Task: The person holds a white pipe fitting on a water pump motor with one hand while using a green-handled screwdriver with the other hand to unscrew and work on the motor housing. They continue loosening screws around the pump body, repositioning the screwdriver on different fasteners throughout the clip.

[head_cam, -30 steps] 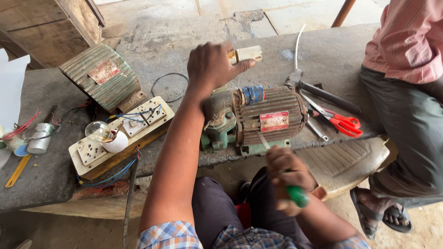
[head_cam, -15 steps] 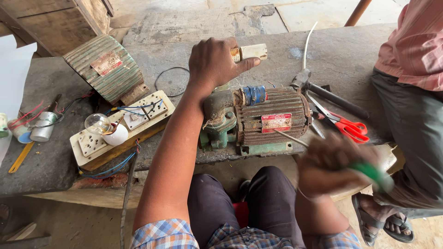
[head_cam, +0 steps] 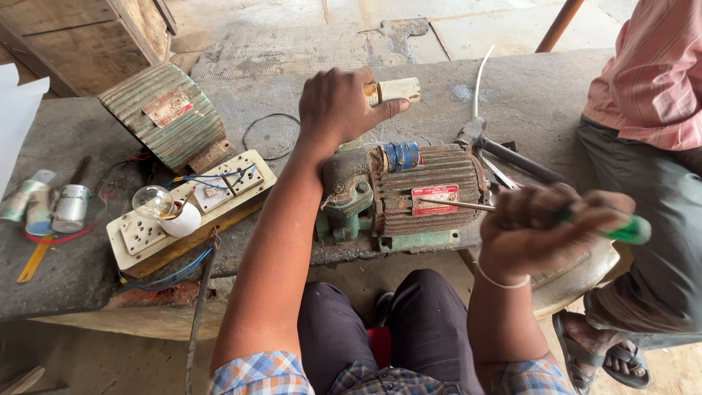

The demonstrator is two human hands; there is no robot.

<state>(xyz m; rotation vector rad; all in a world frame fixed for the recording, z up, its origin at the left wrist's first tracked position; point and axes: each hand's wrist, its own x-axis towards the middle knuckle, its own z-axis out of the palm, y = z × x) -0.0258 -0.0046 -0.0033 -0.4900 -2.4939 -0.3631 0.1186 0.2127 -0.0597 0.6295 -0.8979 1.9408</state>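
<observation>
**Tech 1:** Fingers of the left hand (head_cam: 338,108) — status?

**Tech 2:** Curled downward, palm resting on top of the ribbed, rust-brown and green electric motor (head_cam: 406,194) at its pump end. The thumb extends sideways toward a small cream-coloured cylindrical part (head_cam: 395,90) lying on the grey concrete workbench (head_cam: 292,102) just behind the hand. Whether the fingertips clamp anything on the motor cannot be told; the hand covers them.

**Tech 1:** Right hand (head_cam: 545,230)?

**Tech 2:** Closed in a fist around a screwdriver with a green handle (head_cam: 630,231). The handle projects out of the fist to the right. The thin metal shaft points left, its tip at the red label plate on the motor's side. The hand itself is blurred.

**Tech 1:** Motor position?

**Tech 2:** On the near edge of the workbench, directly in front of the seated person, axis running left to right. Blue-wrapped winding material shows on its top.

**Tech 1:** Surrounding items?

**Tech 2:** Left of the motor: a cream switch-and-socket board on a wooden base (head_cam: 194,208), carrying a clear glass bulb (head_cam: 151,200) and blue wiring. Behind the board: a ribbed green fan cover (head_cam: 168,124). Right of the motor: a second person in a pink shirt (head_cam: 651,80), standing against the bench.
</observation>
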